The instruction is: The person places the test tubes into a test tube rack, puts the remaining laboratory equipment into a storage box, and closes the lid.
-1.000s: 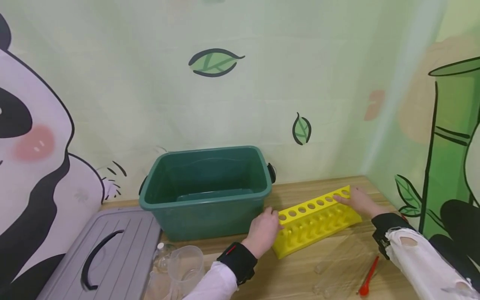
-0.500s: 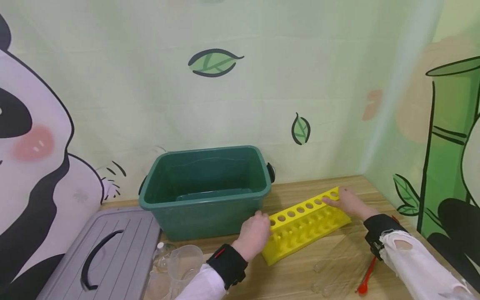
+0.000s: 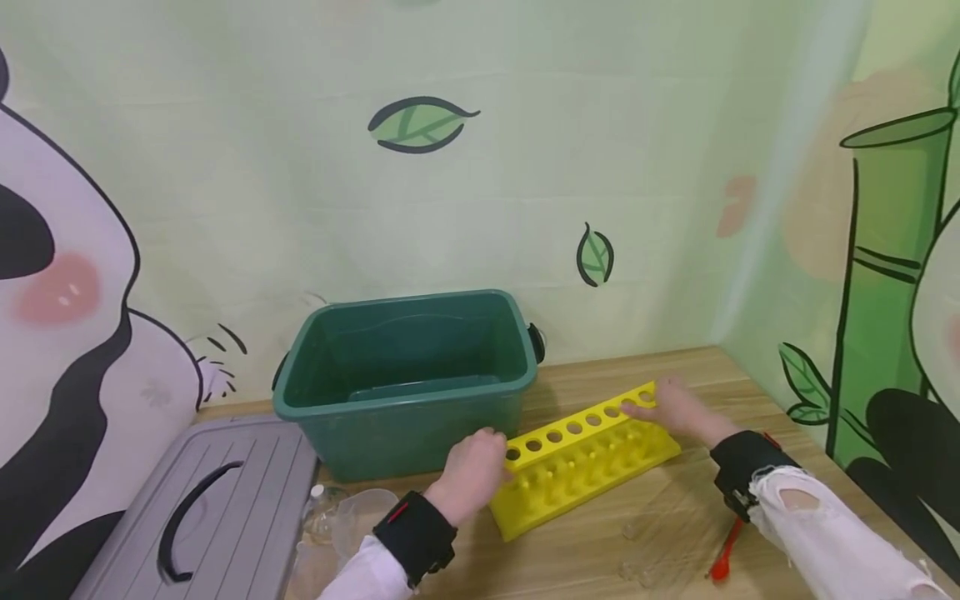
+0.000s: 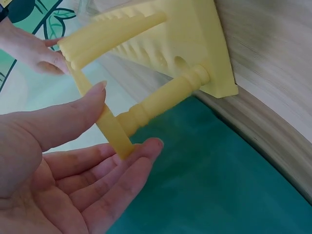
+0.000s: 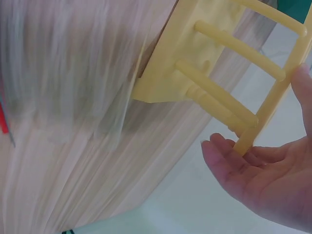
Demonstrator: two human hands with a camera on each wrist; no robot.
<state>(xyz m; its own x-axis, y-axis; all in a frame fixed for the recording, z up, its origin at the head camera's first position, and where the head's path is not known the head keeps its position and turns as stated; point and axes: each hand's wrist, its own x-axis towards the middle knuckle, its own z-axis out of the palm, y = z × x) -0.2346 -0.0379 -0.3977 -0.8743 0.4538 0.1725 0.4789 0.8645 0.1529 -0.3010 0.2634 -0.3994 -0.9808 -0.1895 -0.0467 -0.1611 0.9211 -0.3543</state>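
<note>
A yellow test tube rack (image 3: 585, 467) stands on the wooden table, its top plate lined with round holes. My left hand (image 3: 474, 471) grips the left end of that top plate; in the left wrist view the thumb lies on one face and the fingers are at its edge. At the other end, my right hand (image 3: 678, 408) holds the plate between thumb and fingers, as the right wrist view also shows. Clear, hard-to-see tubes (image 3: 652, 533) lie in front of the rack. Beside them is a red spoon-like tool (image 3: 722, 567), partly hidden by the right sleeve.
Behind the left hand stands a green bin (image 3: 405, 433) with black handles. A grey lid (image 3: 225, 500) with a black handle lies at the left. Between lid and left arm are a clear beaker (image 3: 363, 512) and a small white-capped bottle (image 3: 318, 517). A printed curtain backs the table.
Both hands have moved left and slightly toward me with the rack between them. The rack now stands in front of the bin's right side. The view has shifted slightly.
</note>
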